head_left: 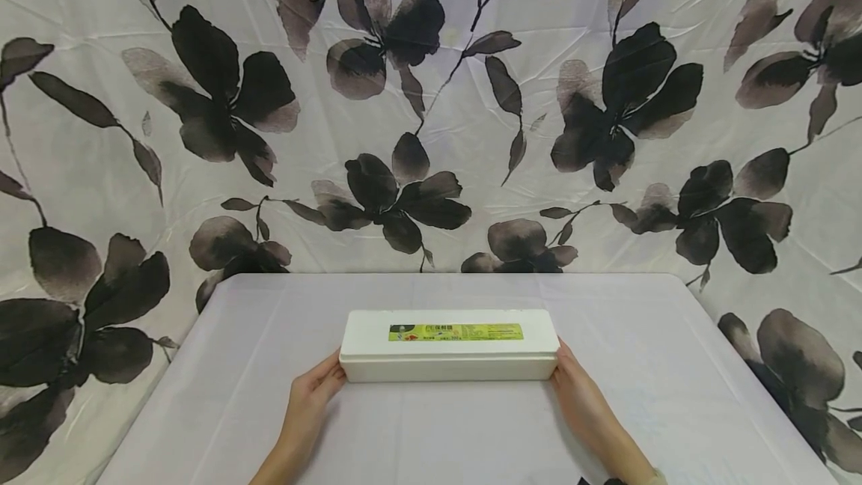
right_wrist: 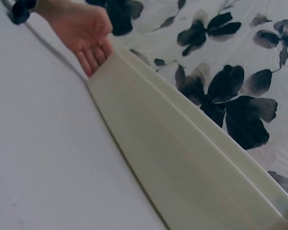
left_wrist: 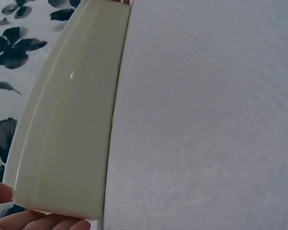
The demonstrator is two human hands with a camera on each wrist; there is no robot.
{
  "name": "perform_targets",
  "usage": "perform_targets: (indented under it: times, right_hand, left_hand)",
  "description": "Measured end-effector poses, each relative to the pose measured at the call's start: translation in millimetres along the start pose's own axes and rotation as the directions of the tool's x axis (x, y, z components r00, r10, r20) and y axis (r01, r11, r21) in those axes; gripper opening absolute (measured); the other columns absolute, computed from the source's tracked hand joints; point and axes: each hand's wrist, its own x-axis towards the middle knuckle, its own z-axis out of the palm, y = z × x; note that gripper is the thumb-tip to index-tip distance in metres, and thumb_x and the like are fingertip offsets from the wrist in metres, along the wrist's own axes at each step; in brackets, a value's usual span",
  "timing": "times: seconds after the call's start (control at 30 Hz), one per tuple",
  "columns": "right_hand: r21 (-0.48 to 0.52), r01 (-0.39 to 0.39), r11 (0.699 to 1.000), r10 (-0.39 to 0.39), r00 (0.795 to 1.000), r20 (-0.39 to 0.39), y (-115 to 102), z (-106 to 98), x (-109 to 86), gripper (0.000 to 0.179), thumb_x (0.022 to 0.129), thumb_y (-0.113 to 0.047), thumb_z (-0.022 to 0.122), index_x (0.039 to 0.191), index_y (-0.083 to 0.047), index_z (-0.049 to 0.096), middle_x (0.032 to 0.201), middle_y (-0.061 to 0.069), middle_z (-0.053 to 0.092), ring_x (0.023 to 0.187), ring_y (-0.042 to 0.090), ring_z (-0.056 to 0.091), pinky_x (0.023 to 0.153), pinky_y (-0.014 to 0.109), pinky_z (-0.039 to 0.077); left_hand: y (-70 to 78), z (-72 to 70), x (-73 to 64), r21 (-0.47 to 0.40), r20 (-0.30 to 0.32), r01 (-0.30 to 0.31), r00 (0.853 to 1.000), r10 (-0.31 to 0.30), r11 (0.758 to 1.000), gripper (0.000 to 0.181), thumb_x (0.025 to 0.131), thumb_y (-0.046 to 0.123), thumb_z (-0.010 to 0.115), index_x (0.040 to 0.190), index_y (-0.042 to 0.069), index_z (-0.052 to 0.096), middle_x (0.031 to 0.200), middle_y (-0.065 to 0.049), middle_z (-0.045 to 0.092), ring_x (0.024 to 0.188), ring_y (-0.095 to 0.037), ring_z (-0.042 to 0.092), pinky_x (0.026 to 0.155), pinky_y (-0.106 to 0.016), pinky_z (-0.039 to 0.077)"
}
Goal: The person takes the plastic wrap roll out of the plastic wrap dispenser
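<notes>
A long white cling film box [head_left: 447,368] with a yellow-green label [head_left: 456,332] lies crosswise on the white table. My left hand [head_left: 311,399] grips its left end. In the left wrist view, the thumb [left_wrist: 0,192] is at the lid-side corner and the other fingers [left_wrist: 62,223] lie along the end face. At the opposite end, my right hand [head_left: 581,395] holds the box, its fingers partly hidden behind the corner. Only a sliver of that hand enters the right wrist view. The lid looks closed.
The white-covered table [head_left: 222,410] extends around the box on all sides. Behind it hangs a pale cloth [head_left: 498,238] with dark flower prints. A dark band is partly visible near the right wrist at the bottom edge of the head view.
</notes>
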Motion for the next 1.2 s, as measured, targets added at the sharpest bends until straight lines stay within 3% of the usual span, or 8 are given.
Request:
perform_targets:
  times: [0.23,0.73,1.03,1.2]
  right_hand:
    - [-0.012,-0.026,1.0,0.026,1.0,0.002,-0.6,-1.8,-5.3,0.061,0.111,-0.033,0.013,0.155,-0.002,-0.013,0.164,0.015,-0.016,0.149,0.032,-0.015,0.12,0.048,-0.009]
    - [0.014,-0.065,0.998,0.065,0.998,0.013,-0.1,-0.7,-22.8,0.067,0.11,-0.04,0.017,0.155,-0.001,-0.016,0.163,0.015,-0.018,0.148,0.034,-0.017,0.119,0.05,-0.01]
    - [0.086,-0.086,0.993,0.084,0.996,0.024,-4.0,1.2,-29.3,0.067,0.11,-0.041,0.016,0.155,-0.002,-0.017,0.163,0.013,-0.02,0.148,0.034,-0.02,0.118,0.05,-0.013]
    - [0.139,-0.082,0.987,0.079,0.996,0.027,-5.7,-1.5,-31.9,0.067,0.11,-0.042,0.016,0.156,-0.001,-0.012,0.164,0.012,-0.015,0.149,0.031,-0.015,0.12,0.046,-0.009]
  left_hand:
    - [0.5,-0.9,-6.7,-0.017,-0.017,-0.01,1.0,0.01,1.0,0.043,0.092,-0.011,0.044,0.135,-0.017,0.047,0.135,-0.031,0.052,0.109,0.0,0.061,0.093,-0.022,0.051]
    - [0.8,-4.2,-14.9,0.052,-0.037,-0.019,0.999,0.021,0.998,0.034,0.095,-0.006,0.048,0.127,-0.015,0.056,0.128,-0.027,0.06,0.106,-0.002,0.064,0.09,-0.02,0.052]
    - [1.5,-5.7,-16.9,0.048,-0.051,-0.012,0.999,0.015,0.999,0.034,0.094,-0.008,0.044,0.123,-0.016,0.058,0.123,-0.028,0.062,0.104,-0.004,0.065,0.089,-0.023,0.054]
    - [0.5,-6.9,-18.7,0.057,-0.056,-0.01,0.998,0.013,0.998,0.034,0.094,-0.009,0.044,0.124,-0.014,0.058,0.124,-0.027,0.062,0.105,-0.003,0.064,0.09,-0.021,0.053]
